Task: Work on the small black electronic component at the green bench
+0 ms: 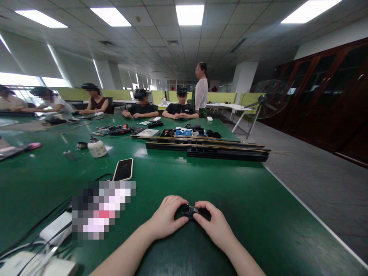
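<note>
Both my hands meet low in the middle of the view, just over the green table (161, 176). Between them is a small black part (189, 211) with a greyish, shiny piece on its right side; its exact kind is too small to make out. My left hand (169, 214) grips its left side between thumb and fingers. On the right side, my right hand (211, 220) pinches it the same way. The fingertips cover much of the part.
Left of my hands lie a phone (123, 170), a white charger (56, 229) with cables and a pixelated patch. A white jar (97, 148) stands farther off. Long black trays (228, 154) with thin rods lie ahead. Several people sit beyond; a fan (261, 100) stands right.
</note>
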`<control>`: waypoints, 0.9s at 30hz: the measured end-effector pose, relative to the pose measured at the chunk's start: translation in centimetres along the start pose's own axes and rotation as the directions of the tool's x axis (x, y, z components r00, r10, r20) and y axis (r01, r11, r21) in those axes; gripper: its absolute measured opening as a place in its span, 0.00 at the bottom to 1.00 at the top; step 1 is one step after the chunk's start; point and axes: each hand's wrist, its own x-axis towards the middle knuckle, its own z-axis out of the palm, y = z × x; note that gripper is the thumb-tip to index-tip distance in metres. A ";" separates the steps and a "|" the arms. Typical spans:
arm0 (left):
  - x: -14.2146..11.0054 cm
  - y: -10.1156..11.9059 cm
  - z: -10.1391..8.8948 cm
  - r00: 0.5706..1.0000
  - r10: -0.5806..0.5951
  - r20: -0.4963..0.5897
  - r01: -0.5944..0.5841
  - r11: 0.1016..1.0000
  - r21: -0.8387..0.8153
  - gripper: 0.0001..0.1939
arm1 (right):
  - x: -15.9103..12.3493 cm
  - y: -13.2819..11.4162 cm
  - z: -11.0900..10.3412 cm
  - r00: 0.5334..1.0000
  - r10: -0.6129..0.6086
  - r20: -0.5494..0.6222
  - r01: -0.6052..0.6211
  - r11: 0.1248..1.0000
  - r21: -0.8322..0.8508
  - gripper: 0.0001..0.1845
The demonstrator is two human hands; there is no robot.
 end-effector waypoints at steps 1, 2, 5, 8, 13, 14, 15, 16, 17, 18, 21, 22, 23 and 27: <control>0.0 0.0 0.0 1.000 0.000 0.002 0.000 1.000 -0.001 0.17 | 0.0 0.0 0.0 1.000 0.012 0.000 -0.012 1.000 0.010 0.08; 0.0 0.0 0.0 1.000 -0.001 0.005 0.001 1.000 -0.001 0.17 | 0.1 0.0 -0.1 1.000 0.022 0.001 -0.022 1.000 0.020 0.08; 0.0 0.0 -0.1 1.000 -0.002 0.008 0.002 1.000 -0.003 0.17 | 0.2 0.2 -0.2 0.999 0.029 -0.016 -0.028 0.997 0.077 0.08; 0.1 0.1 -0.2 1.000 -0.007 0.008 0.007 1.000 -0.002 0.16 | 0.4 0.5 -0.1 0.998 0.031 -0.052 -0.022 0.988 0.150 0.09; 0.1 0.2 -0.2 1.000 -0.017 0.009 0.017 1.000 -0.008 0.17 | 0.6 1.5 0.2 0.995 0.039 -0.096 -0.018 0.976 0.217 0.11; 0.1 0.2 -0.2 1.000 -0.017 0.009 0.017 1.000 -0.009 0.17 | 0.7 1.6 0.2 0.994 0.046 -0.098 -0.023 0.975 0.222 0.12; 0.1 0.2 -0.2 1.000 -0.016 0.010 0.016 1.000 -0.009 0.17 | 0.7 1.8 0.3 0.994 0.053 -0.097 -0.030 0.973 0.227 0.13; 0.1 0.2 -0.2 1.000 -0.017 0.010 0.017 1.000 -0.008 0.17 | 0.7 1.8 0.3 0.994 0.059 -0.095 -0.036 0.972 0.232 0.14; 0.1 0.2 -0.2 1.000 -0.017 0.011 0.017 1.000 -0.007 0.17 | 0.7 1.9 0.3 0.994 0.063 -0.092 -0.040 0.970 0.238 0.14; 0.1 0.1 -0.1 1.000 -0.017 0.011 0.017 1.000 -0.006 0.17 | 0.7 1.9 0.3 0.993 0.066 -0.093 -0.042 0.969 0.243 0.15; 0.0 0.1 -0.1 1.000 -0.016 0.010 0.016 1.000 -0.005 0.17 | 0.7 1.8 0.2 0.991 0.075 -0.110 -0.046 0.967 0.250 0.15; 0.0 0.1 -0.1 1.000 -0.015 0.009 0.015 1.000 -0.006 0.17 | 0.7 1.8 0.2 0.990 0.078 -0.117 -0.046 0.965 0.257 0.15; 0.0 0.1 -0.1 1.000 -0.015 0.008 0.015 1.000 -0.006 0.17 | 0.7 1.8 0.2 0.989 0.079 -0.122 -0.044 0.963 0.266 0.15; 0.0 0.2 -0.1 1.000 -0.017 0.010 0.017 1.000 -0.008 0.17 | 0.8 1.9 0.2 0.987 0.082 -0.137 -0.037 0.952 0.304 0.16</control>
